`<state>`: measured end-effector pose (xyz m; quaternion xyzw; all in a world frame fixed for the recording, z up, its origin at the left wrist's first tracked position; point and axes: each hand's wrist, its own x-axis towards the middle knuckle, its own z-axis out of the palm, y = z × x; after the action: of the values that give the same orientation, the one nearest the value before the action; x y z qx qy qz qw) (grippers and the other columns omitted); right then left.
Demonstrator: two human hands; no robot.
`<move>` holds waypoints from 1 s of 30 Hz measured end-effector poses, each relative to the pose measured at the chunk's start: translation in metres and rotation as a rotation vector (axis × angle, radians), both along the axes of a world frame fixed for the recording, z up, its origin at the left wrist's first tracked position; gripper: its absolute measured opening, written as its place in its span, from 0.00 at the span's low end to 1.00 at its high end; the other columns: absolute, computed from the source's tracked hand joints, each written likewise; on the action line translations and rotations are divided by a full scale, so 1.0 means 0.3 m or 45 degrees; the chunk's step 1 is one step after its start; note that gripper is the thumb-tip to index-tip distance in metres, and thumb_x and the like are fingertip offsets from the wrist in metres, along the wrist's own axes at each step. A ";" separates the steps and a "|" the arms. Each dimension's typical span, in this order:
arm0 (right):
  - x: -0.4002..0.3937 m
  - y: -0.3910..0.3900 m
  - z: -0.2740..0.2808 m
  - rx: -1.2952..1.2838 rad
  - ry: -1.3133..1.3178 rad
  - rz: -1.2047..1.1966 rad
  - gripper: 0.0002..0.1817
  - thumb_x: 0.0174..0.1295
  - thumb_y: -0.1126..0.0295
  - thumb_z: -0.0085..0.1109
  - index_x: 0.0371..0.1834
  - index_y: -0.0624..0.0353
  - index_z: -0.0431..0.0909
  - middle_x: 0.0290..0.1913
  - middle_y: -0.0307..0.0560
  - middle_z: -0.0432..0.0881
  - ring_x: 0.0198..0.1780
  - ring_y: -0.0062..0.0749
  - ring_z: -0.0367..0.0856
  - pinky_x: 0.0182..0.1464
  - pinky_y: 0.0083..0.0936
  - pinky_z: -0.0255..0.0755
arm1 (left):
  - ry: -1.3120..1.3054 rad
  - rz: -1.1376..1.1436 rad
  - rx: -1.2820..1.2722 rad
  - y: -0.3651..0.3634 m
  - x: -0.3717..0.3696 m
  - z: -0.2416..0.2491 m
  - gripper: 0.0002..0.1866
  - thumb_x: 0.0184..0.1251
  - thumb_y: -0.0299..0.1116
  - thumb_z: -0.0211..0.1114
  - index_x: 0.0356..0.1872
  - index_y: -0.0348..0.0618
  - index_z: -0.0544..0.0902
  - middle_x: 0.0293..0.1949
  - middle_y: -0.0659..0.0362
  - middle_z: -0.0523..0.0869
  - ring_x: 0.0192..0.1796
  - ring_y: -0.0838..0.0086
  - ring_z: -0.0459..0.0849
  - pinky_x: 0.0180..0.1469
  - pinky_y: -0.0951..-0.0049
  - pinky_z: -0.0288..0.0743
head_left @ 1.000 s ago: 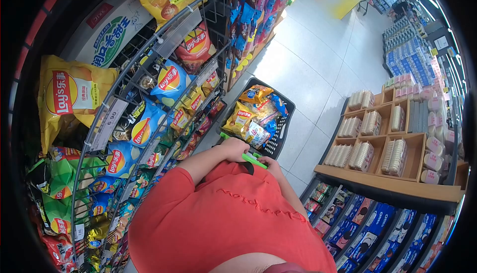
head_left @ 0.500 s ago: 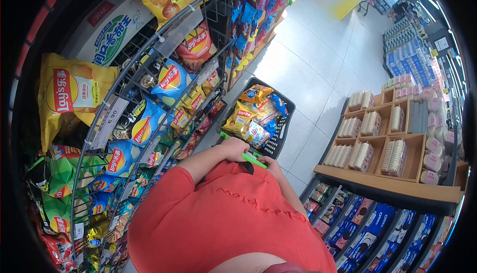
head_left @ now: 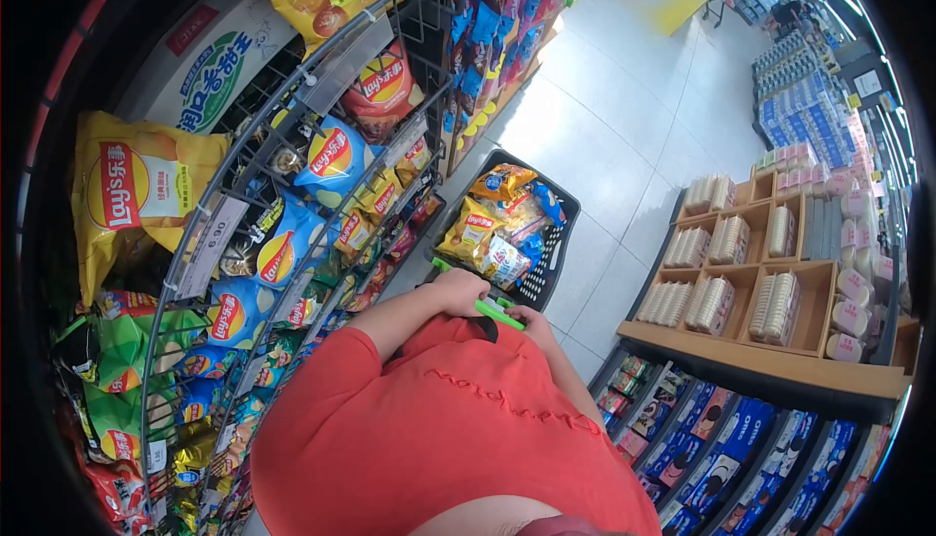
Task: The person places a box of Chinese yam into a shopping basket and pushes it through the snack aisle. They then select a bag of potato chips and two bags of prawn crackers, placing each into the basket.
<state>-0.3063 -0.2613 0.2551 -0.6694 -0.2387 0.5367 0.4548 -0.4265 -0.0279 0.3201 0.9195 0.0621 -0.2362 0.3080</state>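
My left hand (head_left: 458, 290) is closed around the bright green handle (head_left: 500, 313) of a black shopping cart (head_left: 552, 265). At the other end of the same handle, the fingers of my right hand (head_left: 530, 325) are curled on it, partly hidden by the angle. Inside the cart lie several snack bags: a yellow Lay's chip bag (head_left: 475, 228), an orange bag (head_left: 501, 181), a white and blue bag (head_left: 506, 260) and a blue bag (head_left: 549, 205). The red shirt I wear fills the area below my hands.
Close on the left, a wire rack (head_left: 200, 207) holds many chip bags, with a price tag (head_left: 211, 248). Hanging blue packets (head_left: 478, 49) border the aisle. Tiled floor (head_left: 624, 117) stretches ahead. To the right stand a wooden display of stacked packs (head_left: 751, 341) and Oreo boxes (head_left: 746, 429).
The rack on the left has shifted very slightly in view. My hands stay on the handle, and the bags in the cart look the same.
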 end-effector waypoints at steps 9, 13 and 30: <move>0.002 0.000 -0.013 0.024 0.040 -0.017 0.23 0.54 0.68 0.78 0.52 0.62 0.82 0.42 0.37 0.83 0.45 0.21 0.79 0.50 0.21 0.74 | 0.008 -0.002 0.007 0.001 0.004 0.001 0.21 0.55 0.55 0.69 0.39 0.48 0.85 0.39 0.52 0.89 0.46 0.56 0.87 0.48 0.55 0.78; 0.000 0.003 -0.003 0.021 0.041 -0.020 0.23 0.54 0.68 0.78 0.52 0.62 0.82 0.42 0.36 0.83 0.45 0.21 0.78 0.50 0.22 0.74 | 0.014 0.004 0.000 0.001 0.005 0.000 0.21 0.55 0.55 0.69 0.39 0.48 0.85 0.39 0.53 0.89 0.46 0.56 0.87 0.48 0.55 0.78; 0.005 0.003 -0.013 -0.011 0.026 -0.003 0.23 0.54 0.68 0.77 0.52 0.62 0.82 0.42 0.36 0.83 0.44 0.20 0.78 0.49 0.21 0.73 | 0.021 0.002 0.001 0.001 0.005 0.005 0.22 0.56 0.56 0.68 0.39 0.48 0.85 0.40 0.52 0.89 0.47 0.56 0.87 0.49 0.55 0.79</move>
<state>-0.3049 -0.2604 0.2513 -0.6662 -0.2310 0.5439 0.4550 -0.4249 -0.0275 0.3217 0.9176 0.0656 -0.2434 0.3074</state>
